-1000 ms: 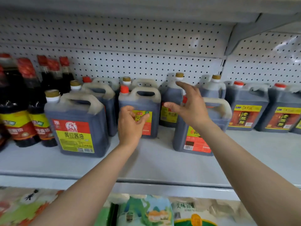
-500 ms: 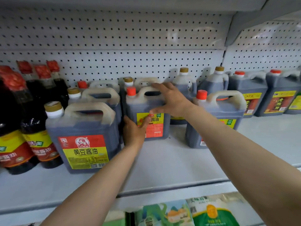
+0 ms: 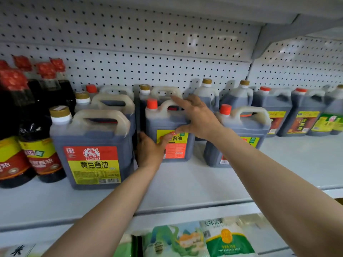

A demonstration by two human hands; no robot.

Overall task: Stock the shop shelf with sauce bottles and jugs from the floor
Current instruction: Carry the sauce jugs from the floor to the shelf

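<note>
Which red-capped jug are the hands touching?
The middle jug, between the big front jug with a gold cap and another red-capped jug. The left hand and right hand touch only it.

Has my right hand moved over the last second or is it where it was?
Yes. The right hand has moved left, off the right red-capped jug and onto the middle red-capped jug.

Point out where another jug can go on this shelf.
Bare shelf lies right of the front red-capped jug, ahead of the back-row jugs. The front strip is bare too. The left is crowded: bottles, then the gold-capped jug.
</note>
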